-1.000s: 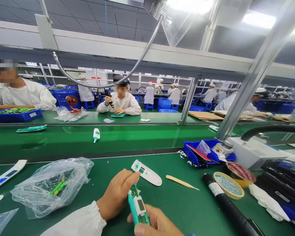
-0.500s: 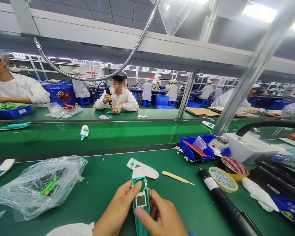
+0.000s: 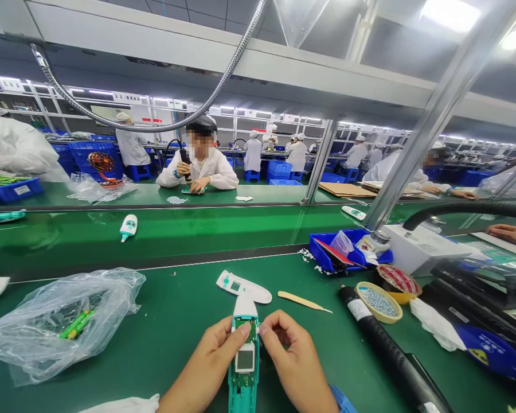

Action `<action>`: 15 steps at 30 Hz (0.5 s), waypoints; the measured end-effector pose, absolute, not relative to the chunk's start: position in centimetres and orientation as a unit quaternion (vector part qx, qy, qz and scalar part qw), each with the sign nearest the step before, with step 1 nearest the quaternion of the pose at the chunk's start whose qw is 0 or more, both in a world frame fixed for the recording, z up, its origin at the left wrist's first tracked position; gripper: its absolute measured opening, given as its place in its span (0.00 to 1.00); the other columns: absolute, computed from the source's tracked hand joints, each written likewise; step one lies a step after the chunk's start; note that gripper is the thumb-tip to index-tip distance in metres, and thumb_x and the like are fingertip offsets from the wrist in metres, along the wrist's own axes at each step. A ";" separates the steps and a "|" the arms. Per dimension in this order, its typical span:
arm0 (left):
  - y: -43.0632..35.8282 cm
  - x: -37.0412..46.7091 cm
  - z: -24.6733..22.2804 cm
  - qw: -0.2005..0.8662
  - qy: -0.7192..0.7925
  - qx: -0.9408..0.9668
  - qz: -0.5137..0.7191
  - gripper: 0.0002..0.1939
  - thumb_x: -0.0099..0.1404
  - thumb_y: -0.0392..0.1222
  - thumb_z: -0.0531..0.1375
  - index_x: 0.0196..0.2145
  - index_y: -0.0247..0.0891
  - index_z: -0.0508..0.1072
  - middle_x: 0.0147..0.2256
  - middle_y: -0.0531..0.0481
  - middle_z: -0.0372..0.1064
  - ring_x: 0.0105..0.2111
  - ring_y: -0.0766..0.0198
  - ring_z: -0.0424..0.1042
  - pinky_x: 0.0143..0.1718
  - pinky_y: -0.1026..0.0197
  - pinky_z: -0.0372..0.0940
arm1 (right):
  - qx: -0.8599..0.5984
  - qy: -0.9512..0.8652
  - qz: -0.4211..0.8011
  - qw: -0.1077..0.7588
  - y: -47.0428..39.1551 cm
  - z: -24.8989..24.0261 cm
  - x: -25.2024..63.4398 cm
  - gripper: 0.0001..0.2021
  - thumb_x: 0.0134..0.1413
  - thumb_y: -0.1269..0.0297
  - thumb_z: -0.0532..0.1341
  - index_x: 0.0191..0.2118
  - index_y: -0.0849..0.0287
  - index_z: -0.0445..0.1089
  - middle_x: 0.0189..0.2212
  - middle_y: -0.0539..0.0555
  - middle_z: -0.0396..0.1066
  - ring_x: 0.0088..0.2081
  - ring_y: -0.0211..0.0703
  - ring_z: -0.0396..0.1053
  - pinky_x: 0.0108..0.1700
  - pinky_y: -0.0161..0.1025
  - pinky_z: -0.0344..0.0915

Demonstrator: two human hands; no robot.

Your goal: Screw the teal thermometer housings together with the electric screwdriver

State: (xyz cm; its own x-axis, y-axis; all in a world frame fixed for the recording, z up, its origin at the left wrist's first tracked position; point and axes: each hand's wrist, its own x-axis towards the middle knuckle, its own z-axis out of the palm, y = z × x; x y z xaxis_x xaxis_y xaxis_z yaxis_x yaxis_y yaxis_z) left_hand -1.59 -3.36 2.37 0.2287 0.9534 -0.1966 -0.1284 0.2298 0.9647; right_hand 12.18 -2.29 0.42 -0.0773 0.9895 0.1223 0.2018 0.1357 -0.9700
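Observation:
Both my hands hold one teal thermometer body (image 3: 244, 367) upright above the green bench; its circuit board and small grey display face me and its white tip points away. My left hand (image 3: 206, 370) grips its left side, thumb against the top of the board. My right hand (image 3: 296, 364) pinches the right edge near the top. Just beyond the tip, a white front cover (image 3: 243, 286) with a teal button lies flat on the bench.
A clear plastic bag (image 3: 55, 324) with green parts lies left. A wooden stick (image 3: 303, 301), a black-handled tool (image 3: 387, 350), a dish of small screws (image 3: 378, 301) and a blue bin (image 3: 348, 255) sit right. A thermometer (image 3: 128, 227) rides the conveyor; other workers sit opposite.
The thermometer body has turned from tilted to upright with its board facing me. My right hand moved from under it up to its right edge. The view tilted down slightly.

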 end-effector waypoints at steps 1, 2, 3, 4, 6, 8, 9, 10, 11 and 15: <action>-3.4 -1.6 2.2 0.652 0.450 0.440 0.422 0.20 0.55 0.55 0.59 0.39 0.37 0.73 0.35 0.49 0.71 0.38 0.59 0.66 0.40 0.63 0.61 | -0.500 -0.588 0.440 0.459 -2.3 0.3 12.2 0.13 0.49 0.54 0.55 0.23 0.58 0.61 0.18 0.48 0.59 0.20 0.37 0.56 0.22 0.33 0.54; -3.4 -1.5 2.0 0.668 0.445 0.423 0.420 0.20 0.55 0.55 0.59 0.38 0.37 0.73 0.34 0.49 0.71 0.37 0.60 0.67 0.39 0.62 0.61 | -0.500 -0.581 0.450 0.458 -2.2 0.2 12.3 0.13 0.49 0.54 0.55 0.23 0.58 0.61 0.18 0.48 0.59 0.20 0.37 0.57 0.23 0.33 0.55; -3.4 -1.5 1.8 0.684 0.441 0.404 0.418 0.20 0.54 0.55 0.60 0.38 0.36 0.73 0.33 0.49 0.71 0.36 0.60 0.68 0.38 0.62 0.62 | -0.499 -0.579 0.456 0.456 -2.2 0.1 12.3 0.13 0.49 0.54 0.55 0.23 0.58 0.61 0.18 0.48 0.59 0.21 0.37 0.57 0.23 0.33 0.55; -3.5 -1.6 1.7 0.697 0.439 0.383 0.417 0.20 0.54 0.55 0.61 0.37 0.36 0.73 0.32 0.49 0.71 0.34 0.60 0.68 0.37 0.61 0.63 | -0.500 -0.581 0.452 0.457 -2.1 0.0 12.4 0.13 0.50 0.54 0.54 0.23 0.58 0.61 0.18 0.48 0.60 0.21 0.38 0.58 0.24 0.33 0.56; -3.5 -1.6 1.6 0.716 0.441 0.341 0.420 0.19 0.53 0.54 0.62 0.35 0.35 0.72 0.29 0.48 0.71 0.31 0.60 0.70 0.35 0.60 0.64 | -0.509 -0.592 0.421 0.462 -1.8 -0.2 12.7 0.13 0.51 0.55 0.54 0.24 0.58 0.61 0.19 0.49 0.61 0.22 0.38 0.59 0.25 0.34 0.57; -3.6 -1.8 1.7 0.723 0.449 0.313 0.421 0.19 0.52 0.54 0.62 0.34 0.35 0.71 0.29 0.46 0.72 0.30 0.58 0.71 0.35 0.58 0.65 | -0.526 -0.597 0.379 0.472 -1.8 -0.2 13.2 0.12 0.51 0.56 0.54 0.24 0.57 0.61 0.19 0.49 0.61 0.22 0.38 0.59 0.25 0.33 0.55; -3.6 -1.8 1.8 0.724 0.455 0.306 0.417 0.20 0.51 0.54 0.63 0.34 0.35 0.71 0.29 0.45 0.72 0.30 0.57 0.71 0.34 0.57 0.66 | -0.536 -0.594 0.364 0.477 -1.9 -0.2 13.6 0.12 0.51 0.56 0.54 0.23 0.57 0.61 0.19 0.49 0.61 0.22 0.38 0.58 0.24 0.33 0.54; -3.6 -1.9 1.8 0.724 0.462 0.305 0.412 0.21 0.50 0.55 0.63 0.34 0.35 0.70 0.30 0.44 0.73 0.30 0.57 0.72 0.35 0.57 0.66 | -0.544 -0.589 0.354 0.481 -2.1 -0.1 14.0 0.12 0.51 0.56 0.54 0.24 0.57 0.61 0.19 0.48 0.60 0.21 0.38 0.57 0.23 0.33 0.54; -3.6 -2.0 1.8 0.722 0.472 0.304 0.405 0.23 0.49 0.56 0.64 0.34 0.34 0.70 0.30 0.43 0.73 0.30 0.56 0.72 0.35 0.56 0.66 | -0.551 -0.588 0.343 0.484 -2.5 0.0 14.5 0.12 0.52 0.56 0.55 0.24 0.57 0.62 0.19 0.48 0.60 0.21 0.37 0.57 0.23 0.33 0.54; -3.3 -2.8 0.3 0.711 0.529 0.294 0.358 0.31 0.43 0.60 0.65 0.39 0.36 0.69 0.31 0.44 0.74 0.30 0.55 0.72 0.34 0.56 0.68 | -0.581 -0.629 0.195 0.477 -5.0 0.3 18.6 0.12 0.57 0.58 0.54 0.25 0.57 0.64 0.22 0.50 0.63 0.23 0.38 0.61 0.25 0.32 0.58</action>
State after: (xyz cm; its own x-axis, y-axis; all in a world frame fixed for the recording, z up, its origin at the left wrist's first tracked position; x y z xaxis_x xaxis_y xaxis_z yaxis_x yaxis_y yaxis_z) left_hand -2.84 -3.34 0.33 0.1842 0.8204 -0.5413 -0.1992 0.5705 0.7968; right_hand 18.63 -4.98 0.33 0.1312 0.9184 0.3733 0.5456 0.2476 -0.8007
